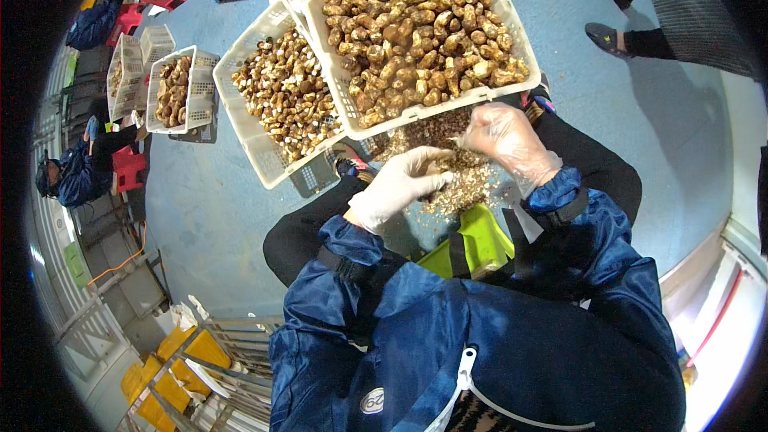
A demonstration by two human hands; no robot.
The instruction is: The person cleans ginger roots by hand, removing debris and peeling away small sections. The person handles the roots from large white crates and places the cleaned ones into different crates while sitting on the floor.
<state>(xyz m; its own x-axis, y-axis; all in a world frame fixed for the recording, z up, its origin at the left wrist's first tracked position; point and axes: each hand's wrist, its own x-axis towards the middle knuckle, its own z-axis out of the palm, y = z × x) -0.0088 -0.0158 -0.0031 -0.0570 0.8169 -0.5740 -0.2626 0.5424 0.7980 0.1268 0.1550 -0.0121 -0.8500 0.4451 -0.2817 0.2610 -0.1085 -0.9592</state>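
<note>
My left hand [405, 183], in a white glove, curls over a heap of trimmings [462, 186] on the floor between my legs. Something brown shows between its thumb and fingers, but it blends with the scraps behind. Close by on the right, my right hand [507, 138] wears a clear plastic glove, its fingers bent inward. A small pale tip shows at those fingers; what it belongs to is unclear. Just beyond both hands stands a large white plastic crate [414, 114] full of brown mushrooms [414, 30]. A second white crate [252, 150], to its left, holds smaller mushroom pieces [288, 96].
A bright green plastic object [486, 237] is between my legs. Farther left are another mushroom crate [198, 90], a red stool [129, 168] and a seated person [84, 168]. Another person's legs [645, 45] stand at the upper right. Metal racking [240, 360] is behind me on the left.
</note>
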